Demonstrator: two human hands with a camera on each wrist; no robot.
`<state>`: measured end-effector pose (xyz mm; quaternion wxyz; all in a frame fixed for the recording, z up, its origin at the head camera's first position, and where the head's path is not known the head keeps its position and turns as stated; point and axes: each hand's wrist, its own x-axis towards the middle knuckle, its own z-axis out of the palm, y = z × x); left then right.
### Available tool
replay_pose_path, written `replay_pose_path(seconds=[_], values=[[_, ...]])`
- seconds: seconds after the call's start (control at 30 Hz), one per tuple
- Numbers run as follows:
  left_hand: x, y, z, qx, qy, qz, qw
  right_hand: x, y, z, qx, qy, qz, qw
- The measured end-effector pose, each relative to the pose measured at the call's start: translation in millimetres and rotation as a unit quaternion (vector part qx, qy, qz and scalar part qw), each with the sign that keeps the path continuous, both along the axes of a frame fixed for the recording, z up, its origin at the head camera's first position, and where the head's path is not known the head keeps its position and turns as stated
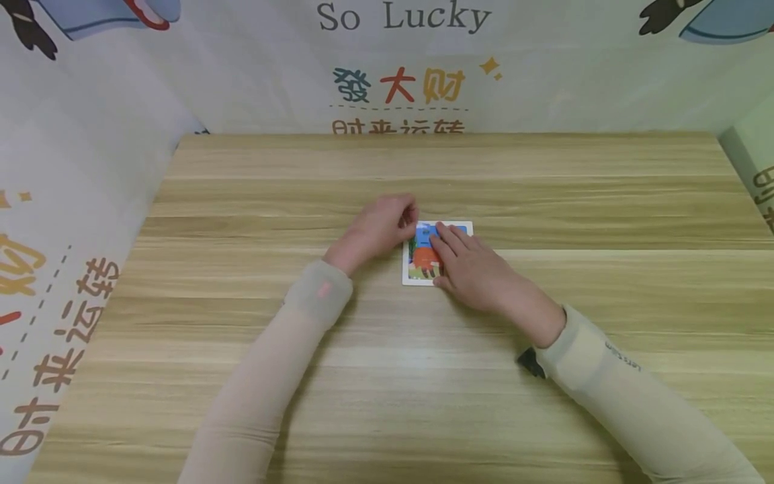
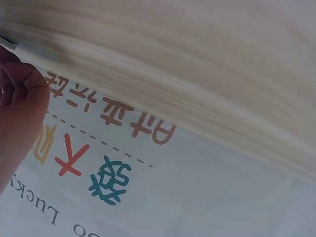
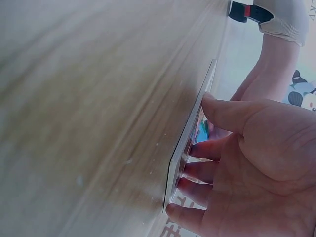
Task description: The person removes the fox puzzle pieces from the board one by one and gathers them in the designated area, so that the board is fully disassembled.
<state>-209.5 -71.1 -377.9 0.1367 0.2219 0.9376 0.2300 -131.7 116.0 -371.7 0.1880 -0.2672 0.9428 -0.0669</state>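
Observation:
A small picture board (image 1: 424,261) with a white border and a colourful picture of blue, orange and green lies flat on the wooden table. My left hand (image 1: 387,216) is at its far left corner, with curled fingers and the thumb pinching at the edge. At the edge of the left wrist view, the curled fingers of the left hand (image 2: 22,91) meet the board's rim (image 2: 7,43). Across the right half of the picture lies my right hand (image 1: 474,269), its fingers extended. In the right wrist view, the right hand (image 3: 256,153) has its thumb and fingertips against the board (image 3: 190,133).
The wooden table (image 1: 242,329) spreads around both arms. Behind it hangs a white printed cloth (image 1: 562,87) with lettering, which also covers the left side. A black wrist device (image 1: 532,363) shows beside the right sleeve.

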Motion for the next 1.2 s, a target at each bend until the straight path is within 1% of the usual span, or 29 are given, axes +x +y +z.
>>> replay_pose_path(seconds=[0.17,0.33,0.53,0.7,0.9,0.97,1.2], values=[[-1.9,-3.7,1.5,0.054,-0.033,0.008,0.9979,-0.5,0.0,-0.4,0.001,0.001,0.002,1.0],[-3.7,-7.9,1.8,0.077,-0.046,0.02,0.9957,-0.1,0.1,0.8,0.002,0.001,0.001,1.0],[-6.2,-11.4,3.4,0.087,-0.051,0.043,0.994,0.0,-0.3,1.1,0.001,-0.004,-0.002,1.0],[-6.7,-16.7,7.6,0.099,-0.042,0.064,0.9921,0.6,-0.2,1.7,-0.002,-0.004,-0.003,1.0],[-7.2,-29.0,10.9,0.115,-0.04,0.094,0.988,0.9,0.3,0.5,-0.005,0.006,0.002,1.0],[-7.7,-34.0,11.2,0.119,-0.037,0.1,0.9871,0.9,0.7,0.2,-0.005,0.006,0.002,1.0],[-10.2,-50.7,10.4,0.114,-0.032,0.121,0.9856,0.8,1.3,0.5,-0.005,0.007,0.005,0.9999]])
